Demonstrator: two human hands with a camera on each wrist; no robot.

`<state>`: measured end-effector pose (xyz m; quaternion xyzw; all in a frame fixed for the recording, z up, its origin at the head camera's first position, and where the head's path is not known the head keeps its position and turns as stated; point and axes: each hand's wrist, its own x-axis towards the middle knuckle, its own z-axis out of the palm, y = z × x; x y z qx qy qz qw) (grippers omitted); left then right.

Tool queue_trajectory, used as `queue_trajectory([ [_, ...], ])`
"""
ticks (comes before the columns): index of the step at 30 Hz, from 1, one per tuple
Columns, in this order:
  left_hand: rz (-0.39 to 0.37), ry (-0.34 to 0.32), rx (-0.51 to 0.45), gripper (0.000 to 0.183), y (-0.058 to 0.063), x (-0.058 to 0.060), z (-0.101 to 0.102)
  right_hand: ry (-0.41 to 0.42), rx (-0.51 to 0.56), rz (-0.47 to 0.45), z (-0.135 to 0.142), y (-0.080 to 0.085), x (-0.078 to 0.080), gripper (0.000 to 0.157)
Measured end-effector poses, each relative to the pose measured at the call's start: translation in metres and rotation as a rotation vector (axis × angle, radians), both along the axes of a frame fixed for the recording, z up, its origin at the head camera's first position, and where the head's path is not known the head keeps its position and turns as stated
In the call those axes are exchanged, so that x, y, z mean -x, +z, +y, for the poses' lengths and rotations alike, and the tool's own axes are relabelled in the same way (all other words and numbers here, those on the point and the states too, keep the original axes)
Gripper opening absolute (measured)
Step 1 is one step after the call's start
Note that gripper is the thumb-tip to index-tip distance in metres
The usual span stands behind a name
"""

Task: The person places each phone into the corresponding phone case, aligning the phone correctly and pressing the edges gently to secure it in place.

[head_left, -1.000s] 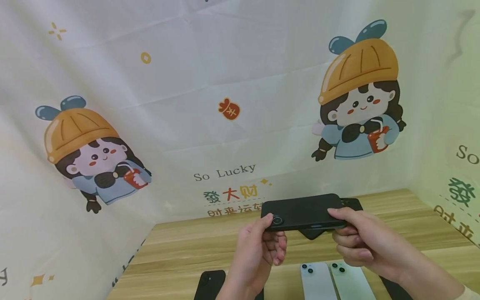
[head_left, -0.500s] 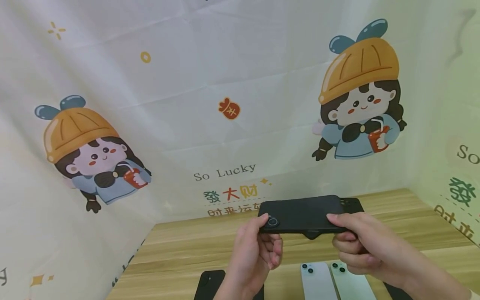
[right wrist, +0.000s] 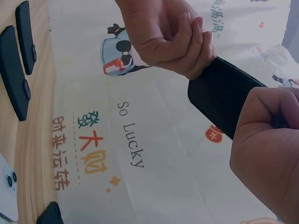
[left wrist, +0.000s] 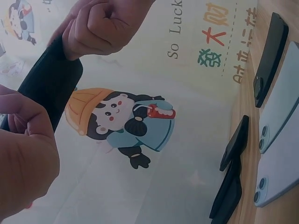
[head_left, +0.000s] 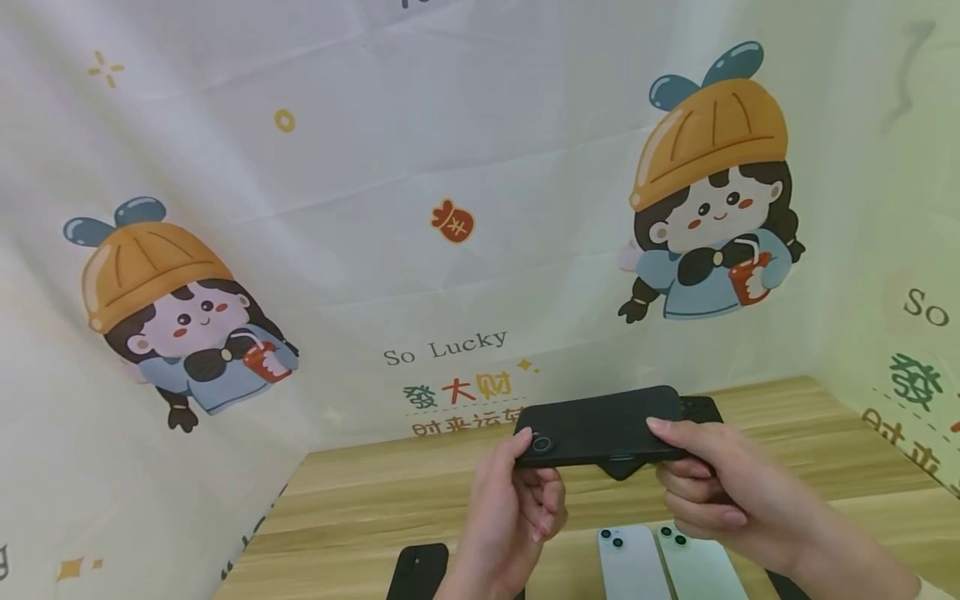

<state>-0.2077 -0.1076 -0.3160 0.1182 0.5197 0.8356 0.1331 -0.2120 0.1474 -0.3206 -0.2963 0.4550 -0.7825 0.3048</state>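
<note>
A black phone (head_left: pixel 592 429) with a ringed camera at its left corner is held sideways above the table, back face up. I cannot tell whether it wears a case. My left hand (head_left: pixel 510 508) pinches the camera end, thumb on the back and fingers curled beneath. At the other end my right hand (head_left: pixel 720 475) grips it, thumb on top. In the left wrist view, the phone's dark surface (left wrist: pixel 51 84) spans both hands. The right wrist view shows the left hand's (right wrist: pixel 168 42) fingers curled at one end of it.
On the wooden table (head_left: pixel 352 500) lie a white phone (head_left: pixel 633 562) and a pale green phone (head_left: pixel 701 562) side by side. A black phone or case (head_left: pixel 420 571) lies to the left. Behind the held phone are more black ones (head_left: pixel 705 408). A printed cloth (head_left: pixel 337 292) hangs behind.
The held phone has shifted slightly left and its tilt has varied a little. Both hands keep their hold on it. The head view has turned slightly.
</note>
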Motion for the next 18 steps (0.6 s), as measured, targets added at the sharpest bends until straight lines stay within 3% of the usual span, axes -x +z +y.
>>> queue_trajectory([
  [5, 0.022, -0.009, -0.067, 0.056, 0.001, 0.002, -0.005, 0.156, 0.100, 0.084, -0.006, -0.008, -0.001, 0.054],
  [8, 0.040, -0.065, -0.105, 0.050, 0.001, 0.004, -0.012, 0.201, 0.111, 0.129, -0.005, -0.013, 0.001, 0.059],
  [11, 0.039, -0.191, -0.102, 0.044, 0.001, 0.004, -0.021, 0.180, 0.056, 0.148, -0.004, -0.016, 0.001, 0.061],
  [18, 0.021, -0.610, 0.060, 0.035, -0.010, 0.000, -0.020, 0.116, -0.074, 0.189, -0.016, -0.019, -0.001, 0.054],
])
